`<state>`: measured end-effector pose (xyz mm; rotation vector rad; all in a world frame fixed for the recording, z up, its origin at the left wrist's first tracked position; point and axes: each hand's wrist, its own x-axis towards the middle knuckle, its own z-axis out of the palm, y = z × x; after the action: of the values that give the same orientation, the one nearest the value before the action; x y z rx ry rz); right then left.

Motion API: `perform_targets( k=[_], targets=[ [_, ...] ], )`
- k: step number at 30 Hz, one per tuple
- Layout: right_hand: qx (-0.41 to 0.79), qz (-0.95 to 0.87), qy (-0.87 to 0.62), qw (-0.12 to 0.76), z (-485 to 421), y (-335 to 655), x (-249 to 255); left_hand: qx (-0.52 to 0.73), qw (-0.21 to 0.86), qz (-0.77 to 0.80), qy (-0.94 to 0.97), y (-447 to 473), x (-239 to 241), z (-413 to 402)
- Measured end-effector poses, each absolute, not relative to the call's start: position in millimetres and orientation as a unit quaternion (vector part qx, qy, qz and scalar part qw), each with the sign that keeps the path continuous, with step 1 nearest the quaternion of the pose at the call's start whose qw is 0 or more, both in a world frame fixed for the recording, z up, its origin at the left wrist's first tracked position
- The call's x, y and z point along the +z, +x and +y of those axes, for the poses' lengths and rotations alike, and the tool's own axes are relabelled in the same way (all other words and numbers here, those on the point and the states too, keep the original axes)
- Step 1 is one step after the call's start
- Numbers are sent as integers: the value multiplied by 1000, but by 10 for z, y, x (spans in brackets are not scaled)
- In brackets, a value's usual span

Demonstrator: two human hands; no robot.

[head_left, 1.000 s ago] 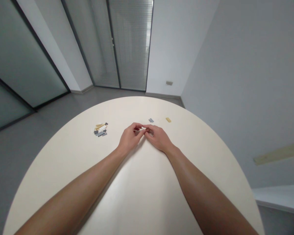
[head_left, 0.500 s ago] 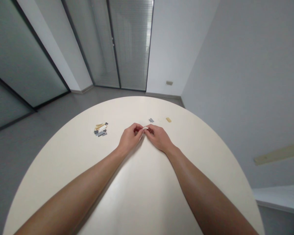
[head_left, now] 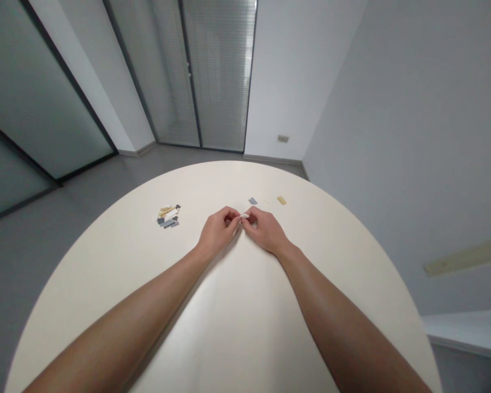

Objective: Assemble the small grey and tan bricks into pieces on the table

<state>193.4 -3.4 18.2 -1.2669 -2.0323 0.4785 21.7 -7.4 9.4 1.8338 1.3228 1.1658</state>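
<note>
My left hand point(head_left: 216, 232) and my right hand point(head_left: 265, 230) meet at the middle of a round cream table point(head_left: 229, 305). Both pinch a small white piece point(head_left: 244, 216) between their fingertips, just above the tabletop. Something dark red shows under the fingers, too hidden to name. A small pile of grey, tan and white flat pieces point(head_left: 168, 216) lies to the left of my left hand. A single grey piece point(head_left: 252, 201) and a single tan piece point(head_left: 281, 200) lie just beyond my right hand.
The table's far edge curves close behind the loose pieces. Beyond it are grey floor, glass partitions point(head_left: 45, 98) on the left, a door with blinds point(head_left: 219, 71) and a white wall on the right.
The fingertips of both hands have drawn closer round the white piece and shifted it slightly. The arms and the loose pieces have stayed put.
</note>
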Motion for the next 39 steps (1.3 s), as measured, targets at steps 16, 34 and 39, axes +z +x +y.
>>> perform_targets(
  k=[16, 34, 39],
  targets=[
    [209, -784, -468, 351, -38, 1935, 193, 440, 287, 497, 690, 217, 105, -81],
    [213, -782, -465, 355, -36, 1940, 183, 440, 291, 494, 692, 218, 108, -85],
    [213, -783, -464, 356, -29, 1939, 177, 439, 288, 495, 692, 214, 90, -74]
  ],
)
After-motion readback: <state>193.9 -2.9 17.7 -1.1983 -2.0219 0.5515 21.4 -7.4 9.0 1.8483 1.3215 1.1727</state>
